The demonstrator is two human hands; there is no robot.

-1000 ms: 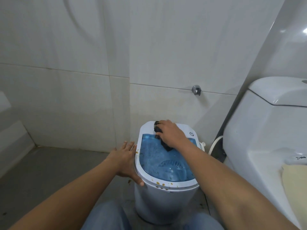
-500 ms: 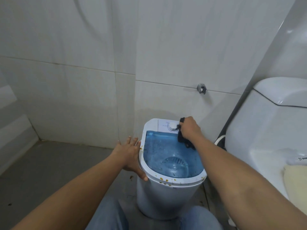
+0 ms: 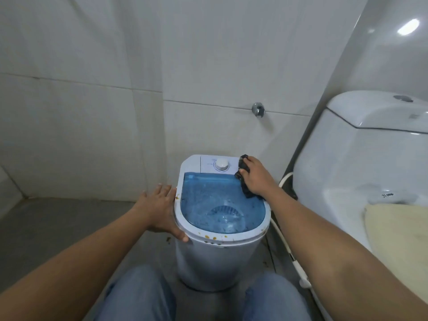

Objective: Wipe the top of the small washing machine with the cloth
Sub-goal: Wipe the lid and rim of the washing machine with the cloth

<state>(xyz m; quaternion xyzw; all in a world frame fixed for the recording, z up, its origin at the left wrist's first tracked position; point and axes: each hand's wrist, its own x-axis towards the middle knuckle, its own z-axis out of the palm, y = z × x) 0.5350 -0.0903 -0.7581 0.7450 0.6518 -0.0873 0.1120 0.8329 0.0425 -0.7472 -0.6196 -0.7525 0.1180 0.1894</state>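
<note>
A small white washing machine with a clear blue lid stands on the floor in front of me. A white dial sits on its back panel. My right hand presses a dark cloth onto the back right corner of the top, beside the dial. My left hand lies flat against the machine's left rim, thumb hooked at the front left edge. Small brown spots dot the front rim.
A white toilet stands close on the right, with a cream towel on it. A white hose runs down between toilet and machine. Tiled wall with a metal tap is right behind. My knees in jeans flank the machine.
My right hand has slid the cloth from the back middle of the top to the back right corner, uncovering the dial. The left hand stays on the left rim.
</note>
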